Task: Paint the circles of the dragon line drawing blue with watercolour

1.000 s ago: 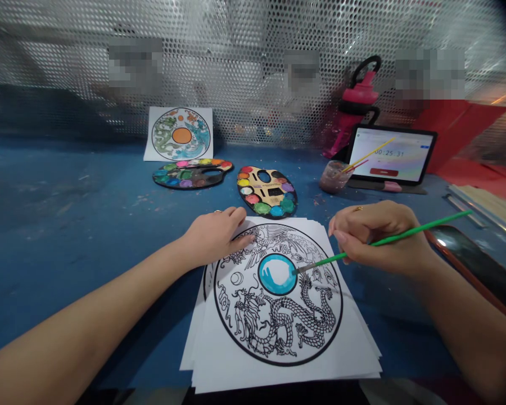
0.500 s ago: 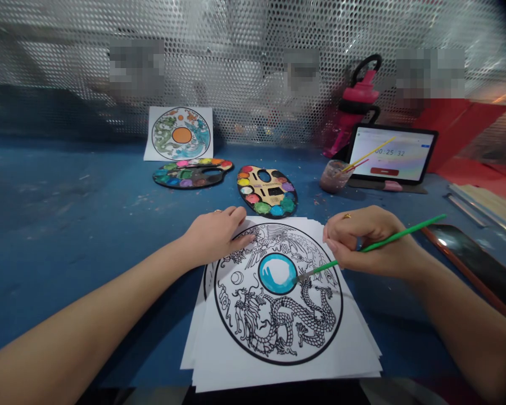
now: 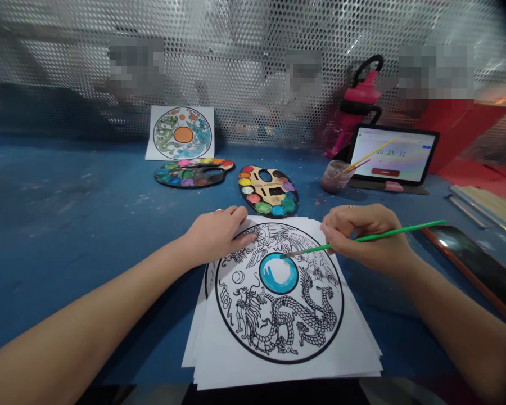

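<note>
On a blue workbench (image 3: pixel 67 185), a right hand (image 3: pixel 362 236) pinches a slim green paintbrush (image 3: pixel 388 238) while an open left hand (image 3: pixel 215 233) pins a light, flimsy paper stack (image 3: pixel 354 349) at six o'clock, best lifted by its edges.

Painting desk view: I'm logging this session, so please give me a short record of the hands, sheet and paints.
Left hand: resting on the sheet's upper left
Right hand: holding a green-handled paintbrush, its tip at the edge of the blue circle
Sheet: dragon-and-phoenix line drawing, colour only in the circle
Paints: black palette, tan palette
Behind: coloured sheet
Timer: tablet reads 00:25:32
</note>
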The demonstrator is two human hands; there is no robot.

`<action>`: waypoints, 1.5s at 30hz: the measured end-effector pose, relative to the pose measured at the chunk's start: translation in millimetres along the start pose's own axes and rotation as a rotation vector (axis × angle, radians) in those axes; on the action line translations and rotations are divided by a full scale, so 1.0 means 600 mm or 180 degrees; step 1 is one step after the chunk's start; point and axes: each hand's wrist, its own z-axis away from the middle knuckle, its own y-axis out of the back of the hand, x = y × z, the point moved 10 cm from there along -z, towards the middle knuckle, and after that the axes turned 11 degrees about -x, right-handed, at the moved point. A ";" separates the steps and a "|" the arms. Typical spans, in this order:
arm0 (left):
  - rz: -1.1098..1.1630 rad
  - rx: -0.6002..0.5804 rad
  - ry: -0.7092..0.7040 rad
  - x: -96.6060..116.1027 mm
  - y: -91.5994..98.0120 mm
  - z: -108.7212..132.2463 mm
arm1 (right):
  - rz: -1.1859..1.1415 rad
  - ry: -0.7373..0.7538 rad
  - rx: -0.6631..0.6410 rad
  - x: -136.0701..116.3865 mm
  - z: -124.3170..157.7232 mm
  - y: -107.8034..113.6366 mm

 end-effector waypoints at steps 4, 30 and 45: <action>-0.0006 -0.0008 0.0016 -0.001 -0.002 -0.001 | -0.0185 0.0051 -0.0049 -0.002 -0.004 -0.019; 0.0024 -0.0015 0.0020 0.000 -0.002 -0.001 | -0.0576 -0.0150 -0.0497 0.005 -0.003 -0.061; 0.0032 -0.0063 0.0018 0.001 -0.001 -0.001 | -0.0600 -0.0169 -0.0500 0.004 -0.004 -0.060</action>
